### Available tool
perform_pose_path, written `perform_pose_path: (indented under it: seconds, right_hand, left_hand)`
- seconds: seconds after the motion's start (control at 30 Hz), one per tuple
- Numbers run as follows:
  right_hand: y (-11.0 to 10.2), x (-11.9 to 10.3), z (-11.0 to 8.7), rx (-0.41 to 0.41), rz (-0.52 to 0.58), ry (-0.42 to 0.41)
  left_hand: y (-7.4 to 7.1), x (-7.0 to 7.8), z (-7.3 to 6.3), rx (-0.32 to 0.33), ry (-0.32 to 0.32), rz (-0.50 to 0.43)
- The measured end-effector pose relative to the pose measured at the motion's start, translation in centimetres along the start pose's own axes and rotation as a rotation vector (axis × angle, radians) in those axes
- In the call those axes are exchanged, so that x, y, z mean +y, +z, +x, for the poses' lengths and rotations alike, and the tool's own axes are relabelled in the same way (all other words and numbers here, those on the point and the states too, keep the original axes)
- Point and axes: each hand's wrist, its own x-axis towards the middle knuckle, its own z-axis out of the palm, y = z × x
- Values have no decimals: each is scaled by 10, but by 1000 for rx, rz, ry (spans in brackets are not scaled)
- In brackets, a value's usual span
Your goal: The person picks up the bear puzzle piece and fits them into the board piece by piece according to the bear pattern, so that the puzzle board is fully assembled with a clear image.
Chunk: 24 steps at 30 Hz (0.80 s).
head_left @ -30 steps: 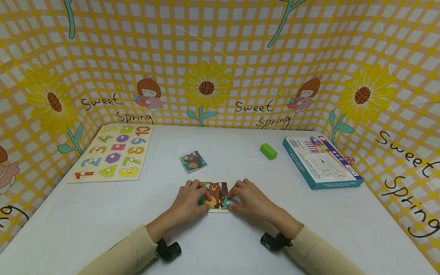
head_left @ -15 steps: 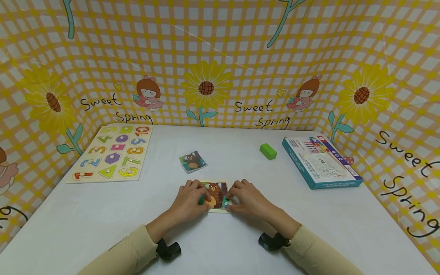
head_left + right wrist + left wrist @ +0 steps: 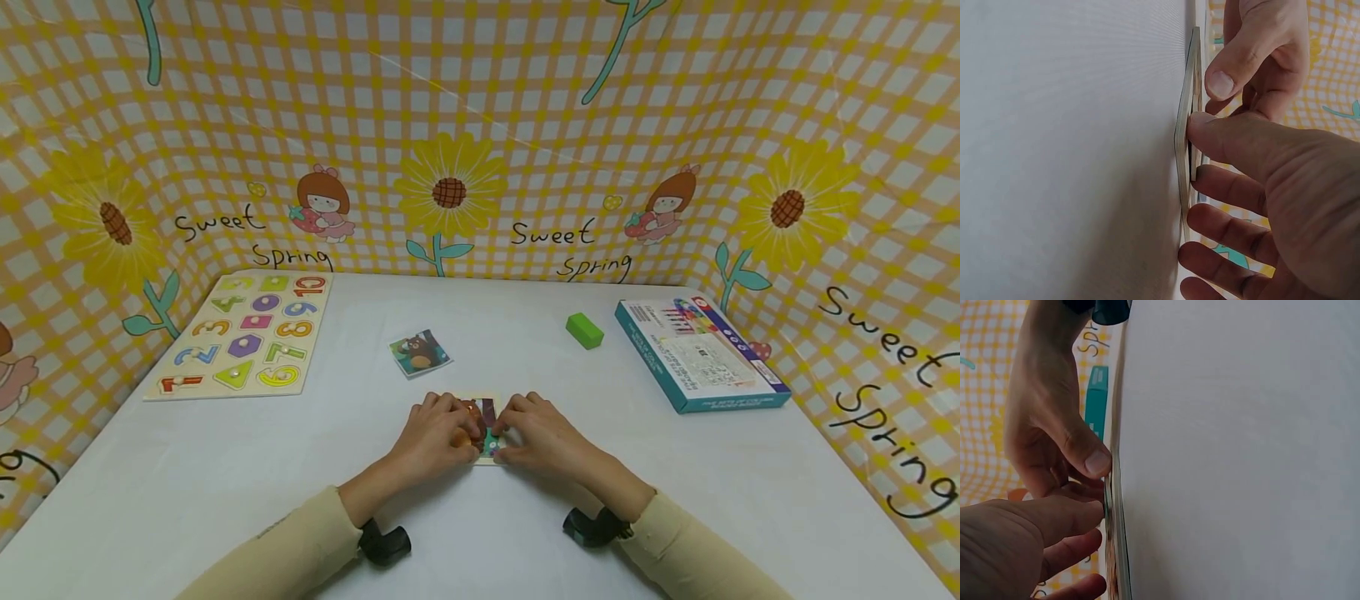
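Note:
A small bear jigsaw puzzle [image 3: 487, 410] in a pale wooden tray lies on the white table in front of me. My left hand [image 3: 435, 433] reaches over its left part, covering much of the bear, with straight fingers touching the picture. From the other side my right hand [image 3: 546, 437] pinches a thin puzzle piece [image 3: 1194, 164] between thumb and index finger. Seen edge-on in the right wrist view, that piece stands slightly proud of the wooden tray [image 3: 1181, 140]. The other right fingertips rest along the tray's side. Both hands hide the puzzle's outer ends.
Behind the puzzle lies a bear picture card [image 3: 422, 353]. A green block [image 3: 584, 331] sits farther back on the right, near a teal-edged box [image 3: 703, 354]. A wooden number-and-shape board [image 3: 243, 335] occupies the left. A checked cloth [image 3: 480, 108] encloses the table.
The puzzle piece by my right hand has come level with the rest of the picture, closing a gap. My left hand has slid right, over the bear. The right hand has barely moved.

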Motion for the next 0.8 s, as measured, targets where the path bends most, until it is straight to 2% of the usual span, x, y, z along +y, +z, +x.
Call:
perform_pose_path:
  seconds: [0.37,0.8]
  right_hand:
    - [1,1,0,2,4,-14]
    - [0,2,-1,12,4,-25]
  left_hand:
    - [4,7,2,-11,-21,18]
    - [5,7,2,-8,-24,32]
